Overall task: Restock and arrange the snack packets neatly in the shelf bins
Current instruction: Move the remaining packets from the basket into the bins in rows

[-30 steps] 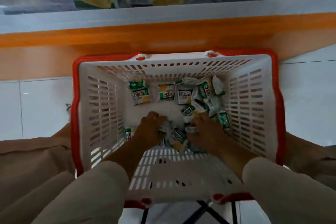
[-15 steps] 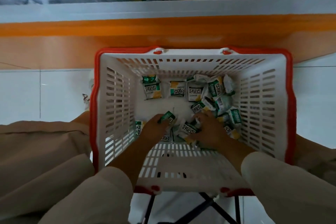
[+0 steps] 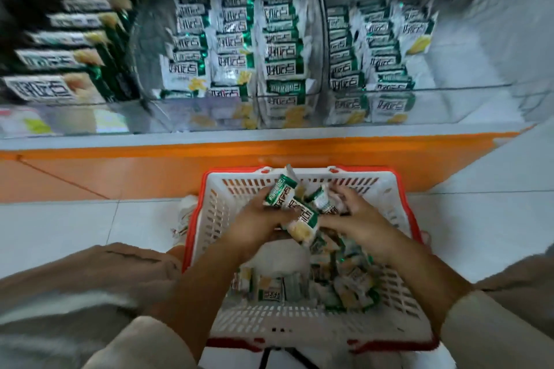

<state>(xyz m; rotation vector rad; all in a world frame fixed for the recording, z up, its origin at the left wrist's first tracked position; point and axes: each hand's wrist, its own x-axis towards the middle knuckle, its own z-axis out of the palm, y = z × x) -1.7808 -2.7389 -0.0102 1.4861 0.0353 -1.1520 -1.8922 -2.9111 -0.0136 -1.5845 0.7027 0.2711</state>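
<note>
The person crouches in front of a low shelf with both arms reaching into a white basket (image 3: 353, 186) with a red rim, which stands on the pale tiled floor (image 3: 75, 225) just in front of the shelf's orange base band (image 3: 150, 153). The left hand (image 3: 254, 228) and the right hand (image 3: 362, 219) are close together above the middle of the basket. Both have their fingers curled round a bunch of green-and-white snack packets (image 3: 302, 214), which sits between them, raised clear of the basket floor. One packet sticks up at the far side of the bunch, and another hangs down from it with its yellow end lowest.

More loose packets (image 3: 347, 278) lie in a jumble on the bottom of the basket, mostly toward the right and the near side.

Above the orange band, the shelf bins have clear front panels (image 3: 434, 105). The middle bin (image 3: 230, 51) holds three tidy rows of the same packets standing on edge. The right bin (image 3: 374, 48) has further rows, with bare space at its far right. To the left stand larger boxes (image 3: 57, 57) of the same brand, blurred. Cream sleeves (image 3: 494, 332) cover the forearms.
</note>
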